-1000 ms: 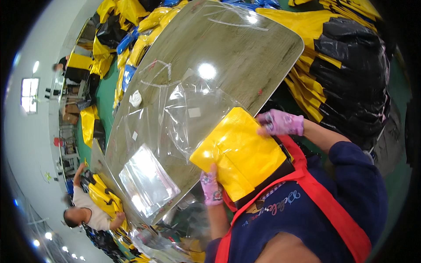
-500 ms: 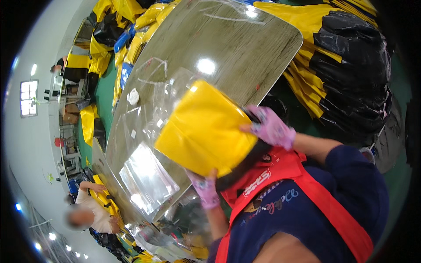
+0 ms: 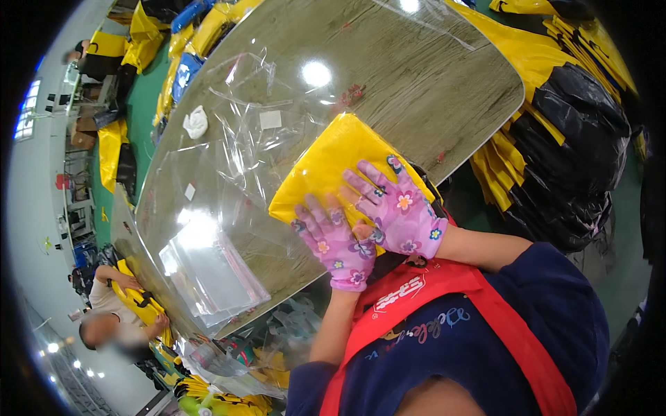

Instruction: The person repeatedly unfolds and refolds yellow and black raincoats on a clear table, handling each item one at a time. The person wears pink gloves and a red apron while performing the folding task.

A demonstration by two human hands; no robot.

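Observation:
A folded yellow plastic sheet [image 3: 333, 159] with a black underside lies at the near edge of the wood-grain table. On top of it, my left hand [image 3: 336, 243] rests flat with its fingers stretched out. Beside it my right hand [image 3: 399, 208] lies spread on the same yellow surface, the two thumbs close together. Both wear pink flowered gloves, and neither grips anything. Left of the sheet is a stack of clear plastic bags [image 3: 215, 277]; loose clear film [image 3: 243, 152] is spread beyond it.
A crumpled white wad [image 3: 195, 123] and small white squares [image 3: 270, 120] lie on the table [image 3: 430, 83]. Large yellow and black sheets [image 3: 576, 145] hang in a heap at the right. Across the table's left end, another person [image 3: 114, 305] handles a yellow piece.
The yellow sheet, held up by its edges before, has come down onto the table. Both hands have moved from its edges to lie flat on top.

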